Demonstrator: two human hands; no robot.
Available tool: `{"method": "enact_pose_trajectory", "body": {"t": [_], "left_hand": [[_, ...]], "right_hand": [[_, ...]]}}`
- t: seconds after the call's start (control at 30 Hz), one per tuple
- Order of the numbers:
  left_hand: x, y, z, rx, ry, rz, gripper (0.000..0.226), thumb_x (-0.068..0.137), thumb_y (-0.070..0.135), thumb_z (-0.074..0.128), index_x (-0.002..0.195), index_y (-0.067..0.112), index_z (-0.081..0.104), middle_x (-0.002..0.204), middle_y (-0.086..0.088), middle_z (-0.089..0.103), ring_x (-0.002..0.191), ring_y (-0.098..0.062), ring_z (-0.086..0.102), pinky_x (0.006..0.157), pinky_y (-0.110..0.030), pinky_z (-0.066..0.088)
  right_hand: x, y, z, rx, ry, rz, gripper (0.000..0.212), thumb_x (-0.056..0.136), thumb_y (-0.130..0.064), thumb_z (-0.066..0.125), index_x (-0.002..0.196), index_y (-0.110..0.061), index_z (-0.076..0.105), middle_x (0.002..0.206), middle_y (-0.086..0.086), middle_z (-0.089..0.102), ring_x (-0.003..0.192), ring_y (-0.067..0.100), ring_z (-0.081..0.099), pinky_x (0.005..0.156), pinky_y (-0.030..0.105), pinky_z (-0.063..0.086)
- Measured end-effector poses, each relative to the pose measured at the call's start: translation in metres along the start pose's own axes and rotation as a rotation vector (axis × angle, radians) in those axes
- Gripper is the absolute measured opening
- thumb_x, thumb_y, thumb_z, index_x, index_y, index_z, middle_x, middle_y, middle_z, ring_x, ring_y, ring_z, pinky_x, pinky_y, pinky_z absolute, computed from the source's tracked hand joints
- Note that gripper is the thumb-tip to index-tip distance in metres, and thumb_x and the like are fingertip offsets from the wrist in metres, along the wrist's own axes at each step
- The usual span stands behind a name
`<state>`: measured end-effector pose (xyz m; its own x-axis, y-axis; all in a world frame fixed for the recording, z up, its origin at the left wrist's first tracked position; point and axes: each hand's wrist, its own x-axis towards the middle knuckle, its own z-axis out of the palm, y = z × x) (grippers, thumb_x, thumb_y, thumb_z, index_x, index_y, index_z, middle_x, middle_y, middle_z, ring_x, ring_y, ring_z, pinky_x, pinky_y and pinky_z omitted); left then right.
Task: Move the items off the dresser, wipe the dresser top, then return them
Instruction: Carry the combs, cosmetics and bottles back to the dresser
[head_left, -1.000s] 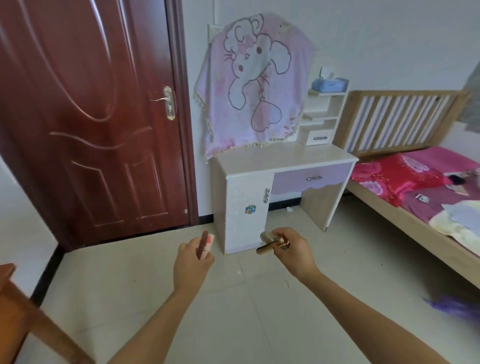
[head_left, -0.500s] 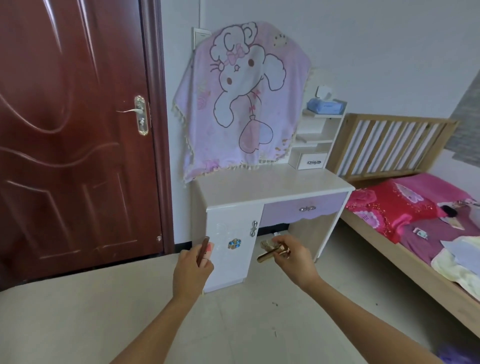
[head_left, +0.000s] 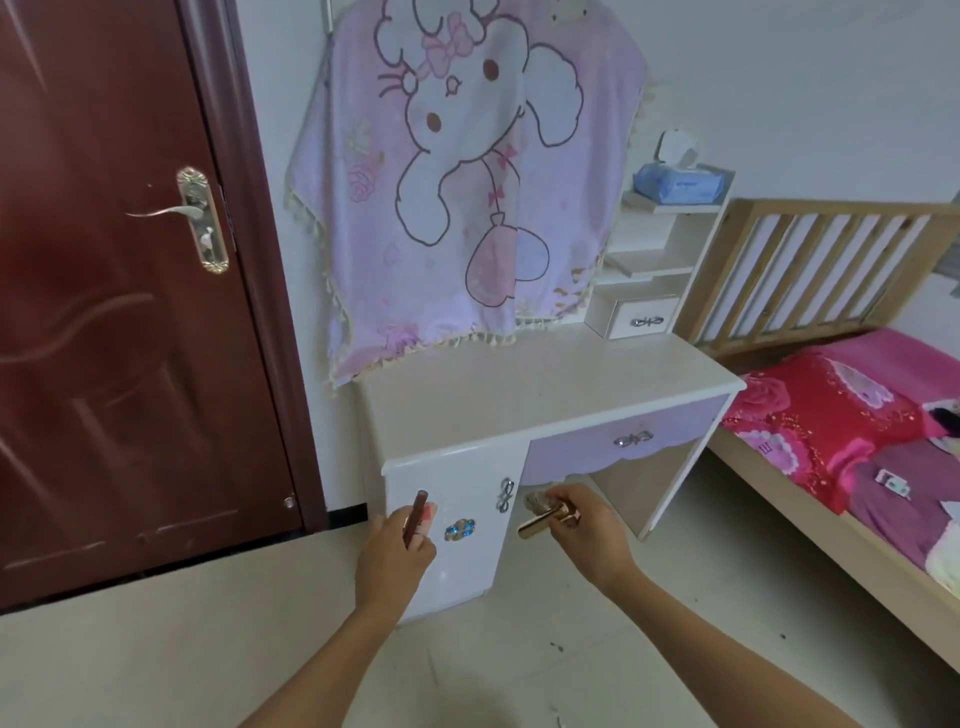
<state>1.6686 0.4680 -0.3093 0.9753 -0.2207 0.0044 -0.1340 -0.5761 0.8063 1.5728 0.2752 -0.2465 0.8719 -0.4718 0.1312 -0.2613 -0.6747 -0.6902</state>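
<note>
Item 1, left hand (head_left: 395, 551): fingers (head_left: 418, 543) curled round a slim dark-red stick (head_left: 418, 512), held upright, with a small pink-and-white piece (head_left: 428, 518) pinched beside it; what that piece is cannot be told.

Item 2, right hand (head_left: 589, 538): fingers (head_left: 574, 506) closed on a gold tube (head_left: 540, 524), lying crosswise, its free end pointing toward the left fingers; a pale rounded object (head_left: 537, 501) sits just above the tube in the same grip, kind unclear.

Item 3, desk (head_left: 545, 389): its pale top lies above and beyond both sets of fingers; its cupboard door (head_left: 467, 566) is directly behind them.

Step judged in hand: returning the small items to the desk top.

Handling notes: raise both hands over the front edge before loosening any finger; set down one hand's load at a time; stand the tube on its flat end or lay it well back from the edge, as it will likely roll; lay the stick flat; release one piece of each pair at a time, so neither drops to the floor (head_left: 156, 670).
</note>
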Motion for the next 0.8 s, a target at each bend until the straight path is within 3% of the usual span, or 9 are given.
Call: {"method": "enact_pose_trajectory", "body": {"t": [0.13,0.27,0.37,0.43,0.5,0.6,0.67,0.8], "left_hand": [[0.065,0.024,0.027,0.016,0.078,-0.01,0.02,0.083,0.02,0.055,0.102,0.019,0.06,0.087,-0.004,0.053,0.064,-0.002,0.044,0.052,-0.014,0.03],[0.115,0.052,0.048,0.011,0.133,-0.047,0.027,0.082,0.015,0.054,0.107,0.023,0.059,0.089,-0.005,0.054,0.067,0.0,0.045,0.054,-0.016,0.032],[0.143,0.06,0.063,-0.019,0.208,-0.088,0.03,0.08,0.014,0.056,0.108,0.022,0.06,0.087,-0.005,0.054,0.069,-0.001,0.046,0.057,-0.021,0.034],[0.15,0.057,0.068,-0.008,0.206,-0.114,0.035,0.08,0.013,0.057,0.113,0.022,0.058,0.089,-0.004,0.052,0.068,-0.003,0.046,0.061,-0.024,0.034],[0.153,0.047,0.077,0.02,0.189,-0.167,0.038,0.08,0.014,0.058,0.117,0.022,0.056,0.091,-0.002,0.048,0.067,-0.004,0.047,0.059,-0.02,0.033],[0.17,0.029,0.079,0.047,0.189,-0.229,0.038,0.08,0.015,0.057,0.117,0.022,0.056,0.09,0.0,0.048,0.066,-0.003,0.047,0.055,-0.013,0.031],[0.189,0.022,0.075,0.063,0.201,-0.259,0.037,0.08,0.014,0.057,0.117,0.02,0.056,0.091,-0.003,0.049,0.068,-0.01,0.05,0.055,-0.017,0.033],[0.241,0.013,0.068,0.057,0.226,-0.287,0.037,0.081,0.012,0.057,0.118,0.016,0.056,0.092,-0.004,0.048,0.073,-0.018,0.051,0.064,-0.024,0.035]], "right_hand": [[0.081,0.017,-0.004,0.049,0.02,-0.073,0.02,0.08,0.003,0.058,0.097,-0.005,0.064,0.087,-0.002,0.056,0.083,0.019,0.054,0.071,0.02,0.036],[0.153,0.03,-0.005,0.095,0.001,-0.143,0.018,0.08,0.004,0.06,0.096,-0.004,0.063,0.085,-0.004,0.055,0.084,0.023,0.055,0.072,0.023,0.04],[0.197,0.037,0.0,0.089,-0.066,-0.232,0.022,0.079,0.006,0.059,0.096,-0.006,0.064,0.083,-0.011,0.053,0.086,0.02,0.052,0.07,0.013,0.038],[0.218,0.04,0.01,0.116,-0.085,-0.226,0.024,0.078,0.008,0.057,0.095,-0.008,0.064,0.086,-0.007,0.055,0.088,0.023,0.054,0.073,0.019,0.041],[0.236,0.044,0.027,0.138,-0.152,-0.211,0.03,0.078,0.009,0.055,0.091,-0.017,0.062,0.083,-0.018,0.058,0.088,0.019,0.055,0.075,0.02,0.041],[0.263,0.04,0.054,0.118,-0.216,-0.258,0.037,0.078,0.009,0.054,0.09,-0.026,0.058,0.072,-0.034,0.057,0.082,0.006,0.049,0.069,0.004,0.033],[0.281,0.035,0.073,0.13,-0.236,-0.275,0.031,0.077,0.009,0.055,0.096,-0.015,0.063,0.084,-0.028,0.053,0.086,0.015,0.051,0.07,0.008,0.033],[0.32,0.023,0.108,0.139,-0.236,-0.269,0.027,0.077,0.005,0.055,0.1,-0.007,0.063,0.097,0.006,0.062,0.091,0.026,0.054,0.075,0.02,0.035]]}}
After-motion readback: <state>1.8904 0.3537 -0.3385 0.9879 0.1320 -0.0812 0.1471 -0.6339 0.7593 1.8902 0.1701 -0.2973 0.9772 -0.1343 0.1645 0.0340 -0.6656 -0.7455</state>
